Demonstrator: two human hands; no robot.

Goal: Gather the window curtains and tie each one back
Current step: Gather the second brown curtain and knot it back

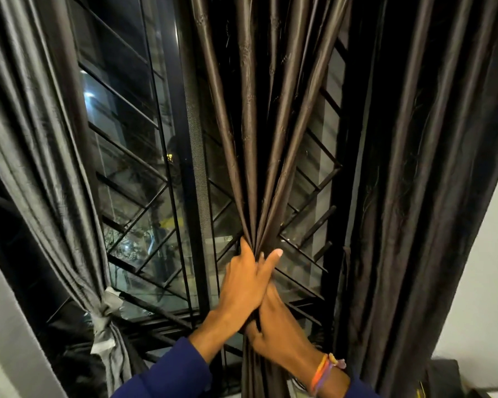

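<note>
Looking from left of the window grille: grey curtain already cinched by a knotted tie-back, clearing the glass. Across the grille's middle, brown curtain bunched to a narrow waist, ready for tying. Left hand wrapped round that waist, thumb raised; right hand just below, grip clenched on the same folds. Right of the grille, dark curtain hanging loose, untied.

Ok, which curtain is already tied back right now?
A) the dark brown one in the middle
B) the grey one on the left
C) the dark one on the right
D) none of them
B: the grey curtain is cinched by a knotted tie, while the middle curtain is only bunched in the left hand and right hand, and the right curtain hangs loose.
</note>
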